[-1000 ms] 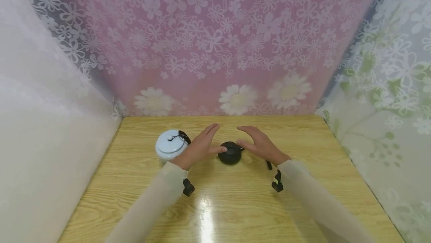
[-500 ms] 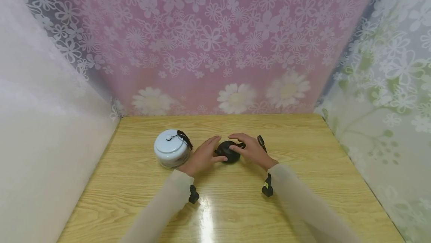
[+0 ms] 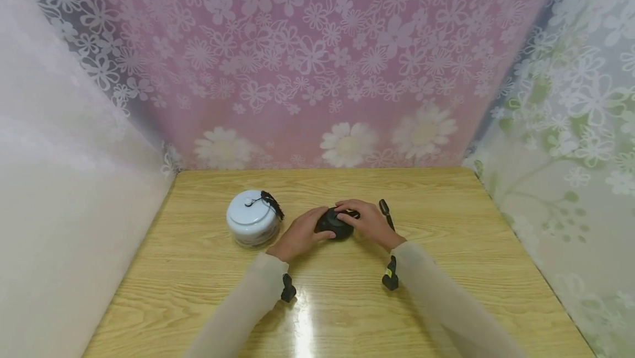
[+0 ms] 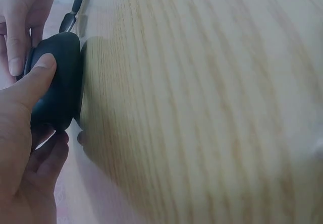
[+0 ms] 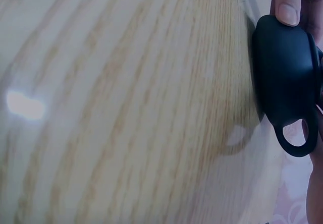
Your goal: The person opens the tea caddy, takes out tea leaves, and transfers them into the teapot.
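Note:
A small black teapot (image 3: 328,228) stands on the wooden table between both hands. Its loop handle (image 5: 298,151) points toward my right side in the right wrist view. Around the teapot's body my left hand (image 3: 300,233) is curled, thumb on the near side and fingers on the far side. My right hand (image 3: 371,224) is over the top, its thumb and fingers pinching at the teapot's lid (image 3: 339,215); the knob is mostly hidden by them. In the left wrist view, the left thumb (image 4: 40,75) presses on the dark body.
A pale blue-white lidded jar (image 3: 252,224) with a black tassel (image 3: 272,205) stands left of the left hand. Right of the right hand lies a slender black tool (image 3: 386,212), partly hidden. Floral cloth (image 3: 317,71) walls the table at the back and sides.
Both hands have come inward and down onto the teapot. The left hand has closed round its body, and the right has moved left onto the lid. The jar has stayed put.

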Available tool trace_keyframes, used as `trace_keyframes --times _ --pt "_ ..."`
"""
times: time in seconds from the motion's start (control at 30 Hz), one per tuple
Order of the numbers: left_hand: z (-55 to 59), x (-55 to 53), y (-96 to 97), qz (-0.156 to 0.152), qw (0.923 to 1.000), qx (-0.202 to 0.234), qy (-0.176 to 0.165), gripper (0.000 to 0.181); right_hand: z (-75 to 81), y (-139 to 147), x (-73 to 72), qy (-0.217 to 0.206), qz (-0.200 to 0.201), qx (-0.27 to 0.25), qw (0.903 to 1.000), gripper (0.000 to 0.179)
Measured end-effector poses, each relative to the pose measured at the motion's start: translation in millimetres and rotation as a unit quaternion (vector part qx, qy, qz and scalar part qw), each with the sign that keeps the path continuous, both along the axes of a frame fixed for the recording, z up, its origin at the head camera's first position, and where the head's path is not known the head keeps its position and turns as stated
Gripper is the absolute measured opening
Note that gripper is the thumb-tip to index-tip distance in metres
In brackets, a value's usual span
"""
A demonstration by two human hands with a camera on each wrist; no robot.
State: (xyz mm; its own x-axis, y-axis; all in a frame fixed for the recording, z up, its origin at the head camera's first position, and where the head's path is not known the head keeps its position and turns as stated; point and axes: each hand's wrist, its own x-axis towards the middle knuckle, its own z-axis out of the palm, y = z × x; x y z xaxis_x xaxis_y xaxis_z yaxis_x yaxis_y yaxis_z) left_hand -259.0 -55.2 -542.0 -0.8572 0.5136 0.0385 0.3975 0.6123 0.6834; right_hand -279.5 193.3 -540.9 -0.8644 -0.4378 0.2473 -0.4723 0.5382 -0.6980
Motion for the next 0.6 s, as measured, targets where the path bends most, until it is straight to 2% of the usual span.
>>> trace_keyframes --times 0.2,0.37,0.6 --pt "-1.6 0.2 0.1 0.001 1.0000 -0.003 -0.006 0.081 1.0 -2 -0.4 0.003 -0.005 0.001 1.0000 0.021" --pt "-4.2 -1.9 1.1 0.002 1.0000 0.002 -0.002 0.078 9.6 0 3.2 0.010 -0.020 -0.015 0.9996 0.023" --pt "-7.0 -4.3 1.1 0.007 1.0000 -0.006 0.000 0.078 20.0 13 13.1 0.050 -0.024 -0.038 0.9977 0.021"
